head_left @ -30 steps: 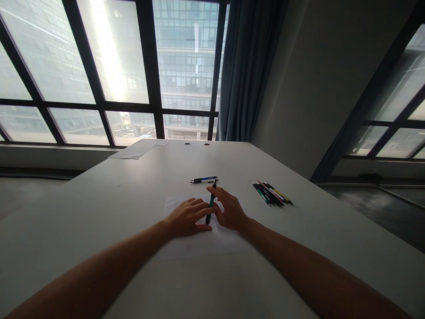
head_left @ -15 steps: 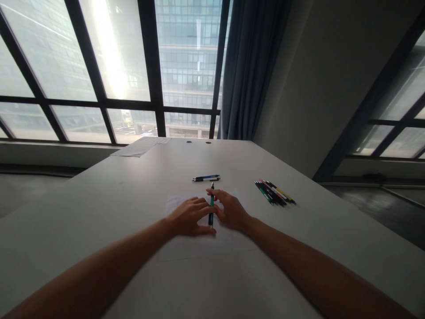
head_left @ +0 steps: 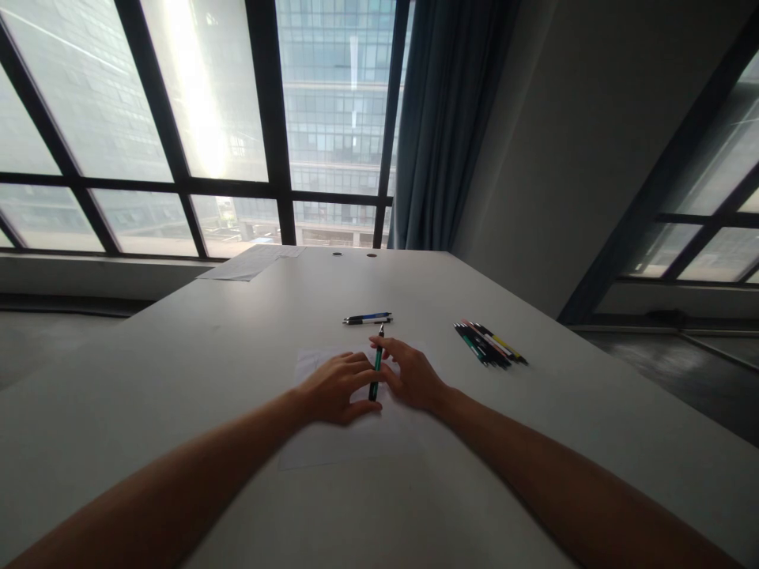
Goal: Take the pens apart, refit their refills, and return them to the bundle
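Observation:
Between both hands is a slim green-and-black pen (head_left: pixel 378 363), its silver end pointing away from me and leaning slightly right. My right hand (head_left: pixel 413 374) pinches it, with fingers near the far end and the thumb lower down. My left hand (head_left: pixel 339 386) reaches in from the left; its index finger touches the middle of the barrel, and its thumb lies at the near, black end. Below the hands, a white sheet of paper (head_left: pixel 349 446) lies on the table, partly covered by them.
Two pens (head_left: pixel 368 318), one blue and one black and white, lie just beyond my hands. A bundle of several pens (head_left: pixel 489 344) rests to the right. Papers (head_left: pixel 240 266) lie at the far left edge of the white table (head_left: pixel 178 356), before the windows.
The pen has tilted, its far end shifting right and its near end left. My left thumb has moved slightly left, while the right hand has barely moved.

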Motion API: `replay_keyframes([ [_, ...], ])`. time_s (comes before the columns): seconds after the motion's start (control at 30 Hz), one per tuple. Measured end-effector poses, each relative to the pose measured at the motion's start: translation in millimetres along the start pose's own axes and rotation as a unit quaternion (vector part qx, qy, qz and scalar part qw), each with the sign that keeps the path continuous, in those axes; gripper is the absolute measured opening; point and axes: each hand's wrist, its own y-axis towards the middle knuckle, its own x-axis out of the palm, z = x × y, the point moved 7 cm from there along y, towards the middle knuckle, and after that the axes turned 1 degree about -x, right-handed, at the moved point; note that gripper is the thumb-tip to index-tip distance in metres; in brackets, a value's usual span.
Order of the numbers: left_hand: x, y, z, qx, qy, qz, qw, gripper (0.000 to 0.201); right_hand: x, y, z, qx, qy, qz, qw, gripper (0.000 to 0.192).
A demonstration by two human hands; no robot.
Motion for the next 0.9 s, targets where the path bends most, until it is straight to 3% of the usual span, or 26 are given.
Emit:
replay_keyframes([
  [0.13,-1.8,0.2,0.6,-0.001,-0.009,-0.006,1.0,0.053,-0.5,1.1,0.2,0.007,-0.013,0.0,1.0,0.052],
  [0.23,-5.2,-1.7,-4.3,-0.02,-0.006,0.024,1.0,0.057,-9.0,3.7,2.2,0.013,-0.088,0.04,0.995,0.037],
  [0.33,-9.1,-5.2,-17.1,-0.089,0.03,0.073,0.993,0.039,-19.3,6.3,2.1,0.01,-0.197,0.077,0.977,0.022],
  [0.47,-12.4,-5.1,-22.9,-0.132,0.14,0.087,0.977,0.021,-24.4,8.3,-1.4,-0.002,-0.262,0.086,0.961,0.024],
  [0.57,-16.1,-1.1,-19.2,-0.129,0.221,0.085,0.963,0.018,-17.7,9.2,-6.8,-0.029,-0.25,0.055,0.966,0.028],
  [0.67,-13.0,2.4,-18.7,-0.13,0.24,0.056,0.961,0.021,-6.8,8.9,-12.5,-0.056,-0.189,0.007,0.98,0.033],
  [0.9,-2.1,-3.1,-36.1,-0.206,0.204,0.005,0.957,0.024,-4.8,6.2,0.3,-0.004,-0.077,0.011,0.997,0.056],
])
